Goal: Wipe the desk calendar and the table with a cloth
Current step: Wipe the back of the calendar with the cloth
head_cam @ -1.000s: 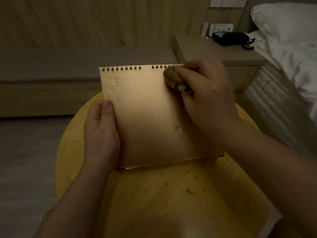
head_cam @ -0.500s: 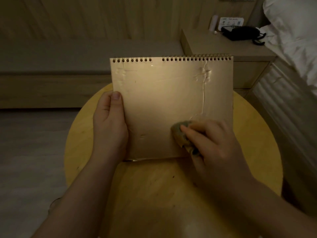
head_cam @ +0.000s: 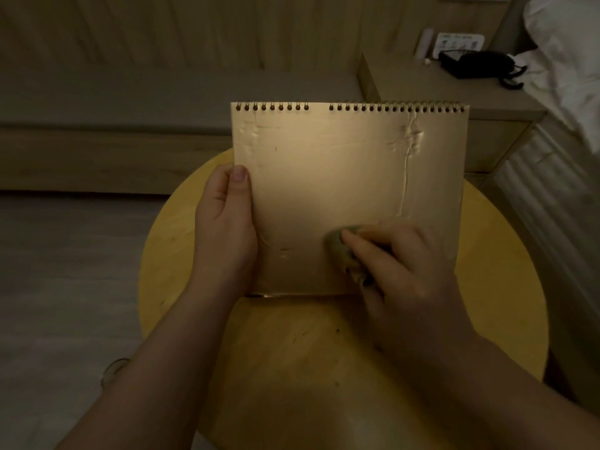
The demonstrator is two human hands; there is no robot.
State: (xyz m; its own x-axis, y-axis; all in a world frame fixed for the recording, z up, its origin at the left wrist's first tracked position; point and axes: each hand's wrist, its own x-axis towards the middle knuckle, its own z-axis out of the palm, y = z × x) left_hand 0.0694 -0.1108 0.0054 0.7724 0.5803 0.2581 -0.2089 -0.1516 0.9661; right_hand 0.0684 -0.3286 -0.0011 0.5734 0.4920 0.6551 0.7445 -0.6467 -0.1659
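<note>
Tan desk calendar (head_cam: pixel 341 190) in left hand's (head_cam: pixel 225 228) grip, cloth (head_cam: pixel 341 251) clutched in right hand (head_cam: pixel 406 271) against its face.

A black telephone (head_cam: pixel 477 64) sat on a wooden nightstand (head_cam: pixel 448 92) at the upper right, with a small printed card (head_cam: pixel 458 44) propped behind it. White bedding (head_cam: pixel 565 60) lay beside the nightstand, and a long low bench (head_cam: pixel 130 125) ran along the panelled wall.
</note>
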